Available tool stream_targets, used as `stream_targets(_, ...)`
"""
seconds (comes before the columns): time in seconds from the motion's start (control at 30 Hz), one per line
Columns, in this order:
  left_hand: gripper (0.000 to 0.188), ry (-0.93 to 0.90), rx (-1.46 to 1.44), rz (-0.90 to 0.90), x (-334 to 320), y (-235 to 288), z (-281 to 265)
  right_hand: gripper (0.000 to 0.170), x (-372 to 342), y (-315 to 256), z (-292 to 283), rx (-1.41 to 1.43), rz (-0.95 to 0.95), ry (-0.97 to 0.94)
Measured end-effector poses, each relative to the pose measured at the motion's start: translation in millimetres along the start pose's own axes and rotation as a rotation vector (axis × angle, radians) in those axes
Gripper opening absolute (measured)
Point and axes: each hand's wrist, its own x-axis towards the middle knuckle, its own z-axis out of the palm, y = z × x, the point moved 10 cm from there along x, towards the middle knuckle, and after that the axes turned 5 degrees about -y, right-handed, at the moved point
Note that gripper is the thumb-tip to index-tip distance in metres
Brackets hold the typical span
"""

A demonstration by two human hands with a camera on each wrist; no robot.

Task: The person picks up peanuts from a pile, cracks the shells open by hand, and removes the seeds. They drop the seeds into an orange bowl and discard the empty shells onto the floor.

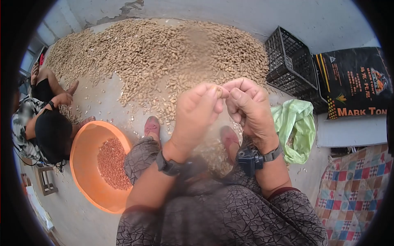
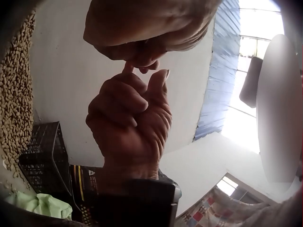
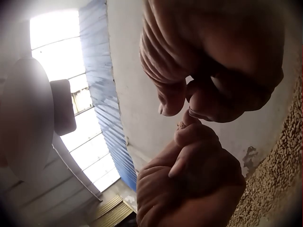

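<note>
My left hand [image 1: 193, 115] pinches a small peanut [image 1: 218, 94] between thumb and index finger; a bit of its rough shell [image 3: 181, 126] shows in the right wrist view. Facing it, my right hand [image 1: 251, 108] has its index fingertip against the left fingertips. The right thumb stands apart from that index finger and the other right fingers are curled, with nothing seen held in them. Whether the right palm hides anything cannot be told. Both hands are raised above my lap, in front of the heap of unshelled peanuts [image 1: 152, 53].
An orange basin [image 1: 84, 164] holding red kernels [image 1: 111, 164] stands at left, beside a seated person [image 1: 33, 119]. To the right are a green bag [image 1: 305, 127], black crates [image 1: 283, 57], a black sack [image 1: 349, 82] and a patchwork cloth [image 1: 353, 188]. Loose shells lie between my feet.
</note>
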Motion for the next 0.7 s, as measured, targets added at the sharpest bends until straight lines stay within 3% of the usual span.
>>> stream_targets(0.2,0.02,0.094,0.217,0.075,-4,1,-2,0.015,-2,0,1,0.052,0.02,-0.008)
stream_targets(0.33,0.02,0.102,0.257,0.134,-4,2,-3,0.014,-3,0,2,0.053,0.016,-0.016)
stream_targets(0.7,0.019,0.084,0.702,0.379,-6,25,11,0.014,-3,7,-2,0.02,0.109,-0.006)
